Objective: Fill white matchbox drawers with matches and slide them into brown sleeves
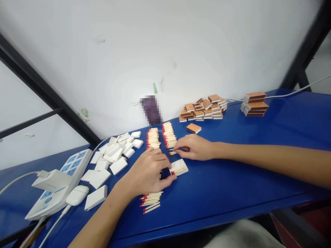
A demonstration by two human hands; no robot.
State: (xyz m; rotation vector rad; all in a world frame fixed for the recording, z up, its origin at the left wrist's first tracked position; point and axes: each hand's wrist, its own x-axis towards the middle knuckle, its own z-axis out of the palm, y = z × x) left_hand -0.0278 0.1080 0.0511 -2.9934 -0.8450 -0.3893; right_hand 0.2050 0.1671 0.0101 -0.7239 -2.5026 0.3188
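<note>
My left hand (151, 169) grips the left end of a small white matchbox tray (184, 164) between thumb and fingers. A few red-tipped matchsticks lie inside that tray. Just behind it, my right hand (192, 147) pinches at a couple of matchsticks (171, 153) at the near end of a long row of matches (168, 134). A second row of matches (153, 137) runs alongside to the left, its near part hidden by my left hand. More loose matches (151, 201) show below my left wrist.
White matchbox trays (113, 151) are heaped on the left of the blue table (219, 193). Orange-brown matchbox sleeves (204, 109) are piled by the wall, one sleeve (193, 128) lying apart. Another stack (255, 104) stands farther right. A power strip (60, 186) and white charger lie far left.
</note>
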